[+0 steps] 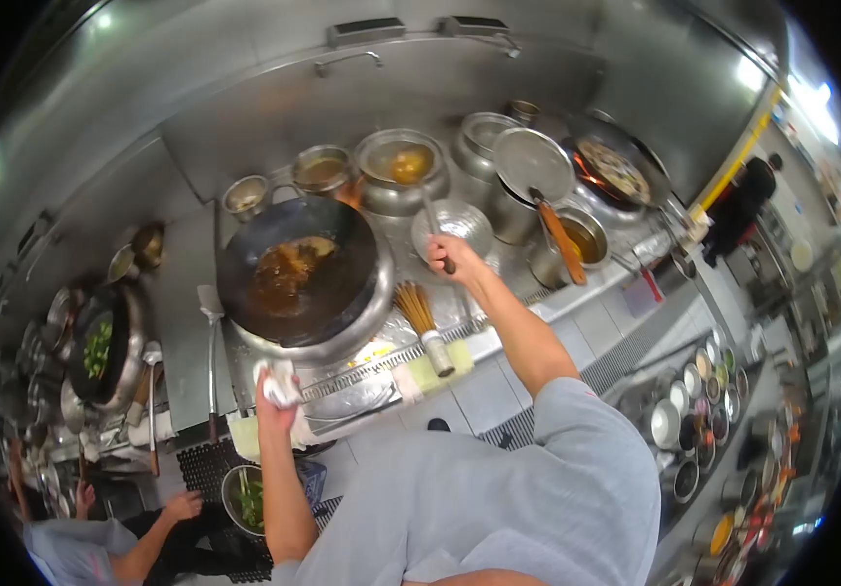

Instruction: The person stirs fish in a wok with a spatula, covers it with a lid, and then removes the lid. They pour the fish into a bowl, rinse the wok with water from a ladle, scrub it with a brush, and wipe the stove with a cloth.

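Note:
My right hand (pixel 454 258) is wrapped round the handle of a ladle (pixel 428 207), whose bowl end is over a steel pot (pixel 391 202) with something yellow-orange at its middle. In my left hand (pixel 274 415) is a bunched white cloth (pixel 283 383), near the front edge of the range. A large black wok (pixel 342 234) sits between and beyond my hands, with glossy brown sauce (pixel 287 278) in it. A bamboo brush (pixel 416 308) lies on the counter to the right of the wok. A perforated round steel dish (pixel 451 230) is just beyond my right hand.
A strainer with a wooden handle (pixel 561 239) rests across pots at the right. Flames show under another pan (pixel 650 161) there. At the left, a long-handled spatula (pixel 211 332) leans by the range. A co-worker (pixel 98 547) stands near a wok of greens (pixel 98 350).

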Demonstrator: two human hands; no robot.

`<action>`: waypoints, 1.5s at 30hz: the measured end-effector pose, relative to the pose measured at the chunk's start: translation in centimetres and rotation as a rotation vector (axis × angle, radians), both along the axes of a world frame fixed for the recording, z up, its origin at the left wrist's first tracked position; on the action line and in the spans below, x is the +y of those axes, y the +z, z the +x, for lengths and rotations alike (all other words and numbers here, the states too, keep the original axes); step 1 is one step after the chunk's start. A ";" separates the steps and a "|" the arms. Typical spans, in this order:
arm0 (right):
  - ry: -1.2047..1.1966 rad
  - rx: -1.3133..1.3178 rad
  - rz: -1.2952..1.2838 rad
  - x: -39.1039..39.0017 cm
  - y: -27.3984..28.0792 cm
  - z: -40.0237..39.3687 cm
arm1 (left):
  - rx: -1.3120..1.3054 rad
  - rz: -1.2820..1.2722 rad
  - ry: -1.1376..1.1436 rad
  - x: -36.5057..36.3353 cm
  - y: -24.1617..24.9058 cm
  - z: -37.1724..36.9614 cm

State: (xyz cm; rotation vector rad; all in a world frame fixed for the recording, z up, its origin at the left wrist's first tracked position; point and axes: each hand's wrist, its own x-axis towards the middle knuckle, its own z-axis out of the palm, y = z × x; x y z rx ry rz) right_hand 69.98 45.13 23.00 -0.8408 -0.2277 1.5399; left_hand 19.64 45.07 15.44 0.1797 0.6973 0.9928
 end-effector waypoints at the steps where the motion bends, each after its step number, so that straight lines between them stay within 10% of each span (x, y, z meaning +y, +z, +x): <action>1: -0.076 -0.308 -0.037 2.4 -0.8 1.4 | -0.025 -0.016 0.049 -2.8 1.4 -0.5; 7: -0.058 -1.438 -0.082 13.2 -5.5 12.4 | 0.113 -0.164 0.207 -18.3 -3.4 -7.0; 12: 0.205 0.095 0.095 20.9 -9.3 18.2 | 0.180 -0.237 0.514 -23.5 -4.1 -6.2; 14: 0.325 0.287 0.187 19.9 -8.5 14.5 | 0.073 -0.142 0.519 -23.3 -4.5 -6.8; 17: 0.143 0.469 0.138 13.5 -1.9 11.0 | 0.333 -0.071 0.388 -18.6 -6.2 -7.5; 22: 0.305 0.473 0.131 5.3 7.5 4.2 | 1.811 0.413 -0.087 -8.4 -4.2 -8.4; 35: 0.251 0.722 0.024 -7.5 4.6 -15.8 | 2.163 0.711 -0.453 -2.4 -9.5 -10.6; 41: 0.401 0.314 -0.279 -8.3 5.6 -19.7 | 2.234 0.765 -0.525 -2.9 -11.5 -11.4; 45: 0.478 -1.539 -0.156 -6.5 5.2 -22.3 | 2.125 0.814 -0.543 -3.5 -9.1 -12.3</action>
